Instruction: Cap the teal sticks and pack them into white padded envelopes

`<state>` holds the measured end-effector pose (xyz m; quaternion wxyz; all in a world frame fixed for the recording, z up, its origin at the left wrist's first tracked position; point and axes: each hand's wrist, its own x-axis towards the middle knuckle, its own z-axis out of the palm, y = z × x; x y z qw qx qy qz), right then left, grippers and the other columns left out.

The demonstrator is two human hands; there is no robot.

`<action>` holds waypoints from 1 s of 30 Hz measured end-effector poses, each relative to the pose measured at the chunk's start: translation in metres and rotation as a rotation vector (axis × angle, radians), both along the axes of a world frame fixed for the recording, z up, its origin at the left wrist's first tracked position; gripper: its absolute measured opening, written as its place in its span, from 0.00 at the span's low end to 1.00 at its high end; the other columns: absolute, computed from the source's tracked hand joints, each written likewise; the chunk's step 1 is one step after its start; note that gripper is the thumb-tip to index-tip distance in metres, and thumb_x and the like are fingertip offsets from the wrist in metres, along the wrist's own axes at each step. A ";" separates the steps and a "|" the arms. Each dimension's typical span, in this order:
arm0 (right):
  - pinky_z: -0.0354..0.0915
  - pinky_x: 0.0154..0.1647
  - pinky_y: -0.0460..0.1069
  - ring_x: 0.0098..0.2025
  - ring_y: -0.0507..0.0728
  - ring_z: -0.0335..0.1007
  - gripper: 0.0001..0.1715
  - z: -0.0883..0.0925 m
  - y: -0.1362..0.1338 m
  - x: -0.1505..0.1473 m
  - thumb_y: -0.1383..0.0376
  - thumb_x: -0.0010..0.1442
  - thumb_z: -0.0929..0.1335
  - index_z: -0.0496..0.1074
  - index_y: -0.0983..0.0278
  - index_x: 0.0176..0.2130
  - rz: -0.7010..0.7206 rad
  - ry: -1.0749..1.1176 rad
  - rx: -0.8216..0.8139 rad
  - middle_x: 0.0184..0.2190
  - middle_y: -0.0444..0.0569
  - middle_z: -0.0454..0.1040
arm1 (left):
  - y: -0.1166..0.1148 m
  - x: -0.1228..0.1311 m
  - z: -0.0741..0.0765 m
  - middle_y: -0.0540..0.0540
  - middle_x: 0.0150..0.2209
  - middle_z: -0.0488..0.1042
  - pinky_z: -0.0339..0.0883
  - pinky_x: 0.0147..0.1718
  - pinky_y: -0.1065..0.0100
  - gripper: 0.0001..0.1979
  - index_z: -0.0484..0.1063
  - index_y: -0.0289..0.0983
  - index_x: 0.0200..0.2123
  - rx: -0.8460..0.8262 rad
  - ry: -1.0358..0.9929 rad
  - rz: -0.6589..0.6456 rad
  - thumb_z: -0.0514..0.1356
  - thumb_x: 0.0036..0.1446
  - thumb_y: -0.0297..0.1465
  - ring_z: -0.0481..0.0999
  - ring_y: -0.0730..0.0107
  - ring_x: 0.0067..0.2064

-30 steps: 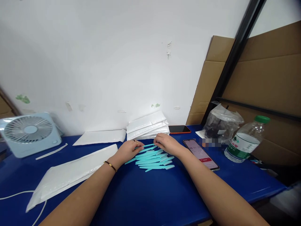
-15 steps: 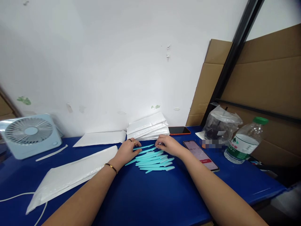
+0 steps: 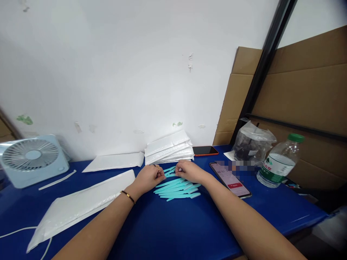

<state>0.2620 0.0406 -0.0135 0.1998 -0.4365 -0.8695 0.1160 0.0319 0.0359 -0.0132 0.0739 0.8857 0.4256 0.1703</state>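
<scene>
Facing each other at the far side of a fanned heap of slim turquoise plastic sticks, the person's left hand and right hand sit close together. The left has thumb and fingertips pinched on one stick's end; the right is curled at the other end, though whether it grips cannot be told. The heap lies mid-counter, just in front of a stack of white padded envelopes. A long white padded envelope lies left, a lit smartphone right.
</scene>
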 end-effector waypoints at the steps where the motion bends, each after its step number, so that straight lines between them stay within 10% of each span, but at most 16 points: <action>1: 0.56 0.33 0.44 0.33 0.52 0.64 0.04 0.002 0.002 0.005 0.66 0.53 0.68 0.72 0.66 0.30 -0.038 0.006 0.033 0.31 0.48 0.69 | 0.001 -0.001 0.001 0.51 0.28 0.73 0.57 0.29 0.72 0.10 0.72 0.39 0.28 0.032 -0.008 0.031 0.55 0.54 0.38 0.69 0.73 0.29; 7: 0.57 0.33 0.44 0.33 0.52 0.66 0.05 0.012 0.006 0.034 0.72 0.51 0.66 0.73 0.65 0.30 -0.126 0.043 -0.019 0.32 0.48 0.72 | 0.002 -0.005 0.002 0.49 0.33 0.74 0.59 0.31 0.70 0.11 0.73 0.41 0.34 0.103 -0.043 0.141 0.55 0.54 0.41 0.71 0.69 0.34; 15: 0.57 0.27 0.43 0.29 0.50 0.64 0.06 0.008 -0.002 0.033 0.65 0.48 0.69 0.74 0.65 0.30 0.115 -0.053 -0.266 0.32 0.47 0.73 | -0.007 0.009 0.000 0.51 0.29 0.73 0.57 0.29 0.73 0.12 0.74 0.41 0.31 -0.025 0.030 -0.109 0.58 0.50 0.43 0.70 0.72 0.31; 30: 0.58 0.31 0.45 0.31 0.53 0.65 0.07 0.018 0.000 0.046 0.65 0.49 0.69 0.74 0.66 0.31 -0.120 0.068 -0.141 0.30 0.47 0.71 | 0.004 -0.008 0.000 0.49 0.34 0.73 0.60 0.33 0.70 0.10 0.72 0.41 0.34 0.027 -0.074 0.166 0.58 0.50 0.39 0.71 0.67 0.36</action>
